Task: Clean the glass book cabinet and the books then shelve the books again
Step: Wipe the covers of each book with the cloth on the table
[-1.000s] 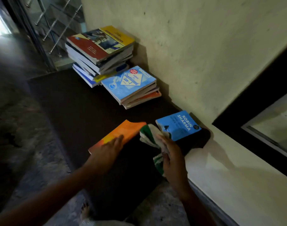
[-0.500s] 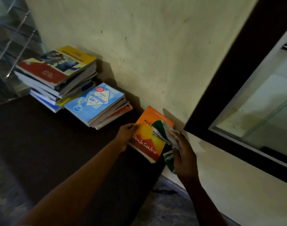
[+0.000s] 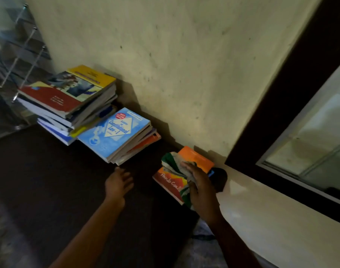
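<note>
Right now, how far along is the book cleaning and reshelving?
Done: no book shows in the glass cabinet; which books are wiped cannot be told. In hand: the right hand holds a green and white cloth on the orange book; the left hand is open. Left: the tall stack and the blue-topped stack lie on the mat, unshelved.

Light-blue book (image 3: 115,133) atop the low stack: "Constitutional Law - I"; orange book (image 3: 172,181) by the wall: "Paulo Coe", rest covered.
</note>
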{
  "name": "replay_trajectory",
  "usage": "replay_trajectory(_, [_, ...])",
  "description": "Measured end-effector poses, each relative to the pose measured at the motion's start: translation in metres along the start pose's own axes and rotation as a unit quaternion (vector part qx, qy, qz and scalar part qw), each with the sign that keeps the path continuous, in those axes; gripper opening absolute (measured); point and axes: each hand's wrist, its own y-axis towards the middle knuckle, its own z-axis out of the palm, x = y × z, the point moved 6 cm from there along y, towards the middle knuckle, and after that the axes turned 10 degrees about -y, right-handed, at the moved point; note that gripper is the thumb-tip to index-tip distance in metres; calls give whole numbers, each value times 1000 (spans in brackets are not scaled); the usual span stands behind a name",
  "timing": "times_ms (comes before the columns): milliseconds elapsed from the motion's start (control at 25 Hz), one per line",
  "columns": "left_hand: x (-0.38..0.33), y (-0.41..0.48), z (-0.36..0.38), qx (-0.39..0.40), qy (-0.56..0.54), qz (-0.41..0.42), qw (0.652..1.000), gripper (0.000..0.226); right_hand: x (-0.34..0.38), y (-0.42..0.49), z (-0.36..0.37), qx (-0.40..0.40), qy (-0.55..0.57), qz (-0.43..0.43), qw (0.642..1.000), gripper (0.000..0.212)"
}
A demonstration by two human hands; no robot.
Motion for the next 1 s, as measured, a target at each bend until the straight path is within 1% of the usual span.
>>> replay_trajectory(40, [-12,10,-20,-43,-46,-2,998,46,5,5,12,14,3,-3,1000,48])
replay_trajectory(80, [-28,20,-33,-66,-73,-3,995,50,12,10,22,24,7,-10,1000,49])
replay_trajectory(120, [-42,32,-38,-64,-85,-9,994,55,19,15,31,29,13,-15,999,50])
replay_trajectory(240, [-73,49,-19,-30,-58,-42,997,69,34,27,50,46,21,-18,999,50])
replay_trajectory(320, [-84,52,-10,-48,-27,-38,998,82,39,31,57,57,9,-15,998,54])
replay_trajectory(360, [-87,55,-10,-65,-5,-27,997,82,40,30,59,61,5,-11,998,56])
replay_trajectory(400, [-89,56,-13,-76,15,-18,997,78,41,29,59,59,2,-8,998,58])
replay_trajectory(520, [-89,65,-23,-76,40,-4,996,63,34,24,58,52,4,6,999,52])
replay_trajectory(640, [-97,65,-33,-53,53,20,997,56,26,18,58,36,-1,28,999,51])
replay_trajectory(760, [-104,50,-47,-66,130,85,986,52,29,13,54,22,1,24,999,53])
replay_trajectory(800, [-103,39,-50,-65,136,100,984,49,31,13,52,20,3,20,1000,52])
replay_trajectory(840, [-98,29,-52,-46,110,104,987,45,33,12,51,21,8,14,1000,51])
replay_trajectory(920, [-86,2,-55,13,5,80,997,33,40,10,48,24,16,-3,1000,48])
replay_trajectory(960, [-81,-13,-58,37,-25,62,997,27,45,8,45,21,21,-14,999,46])
replay_trajectory(1000, [-73,-24,-64,53,-31,47,997,23,50,8,42,16,27,-22,999,46])
